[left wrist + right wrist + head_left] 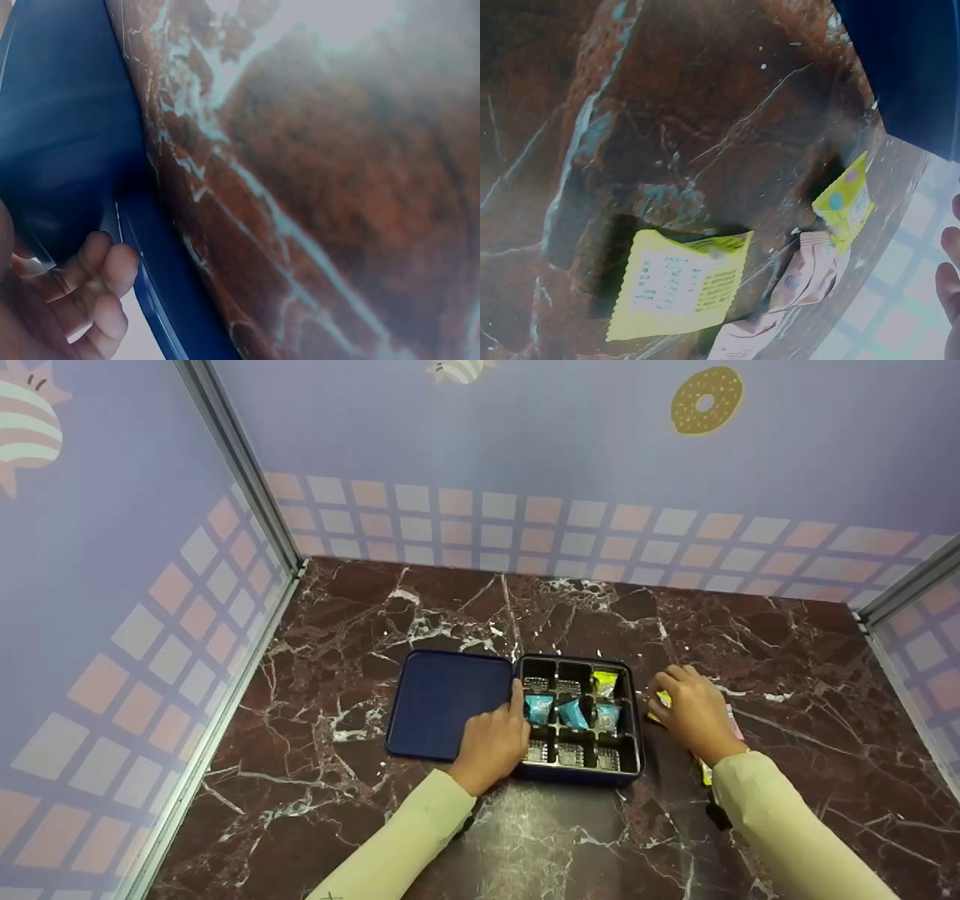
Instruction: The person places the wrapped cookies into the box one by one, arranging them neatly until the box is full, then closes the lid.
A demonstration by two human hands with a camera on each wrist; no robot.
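Note:
A dark blue box holds a tray with three rows of compartments. Teal wrapped sweets fill the middle row, and a yellow wrapped sweet sits in the far right compartment. My left hand rests at the box's left edge, index finger stretched along it, beside the lid. To the right of the box, my right hand hovers over a yellow packet, its fingers loosely bent. In the right wrist view its fingertips stand apart from that packet.
A pink packet and another yellow packet lie on the marbled tabletop, partly under my right forearm in the head view. Patterned panels enclose the back and both sides.

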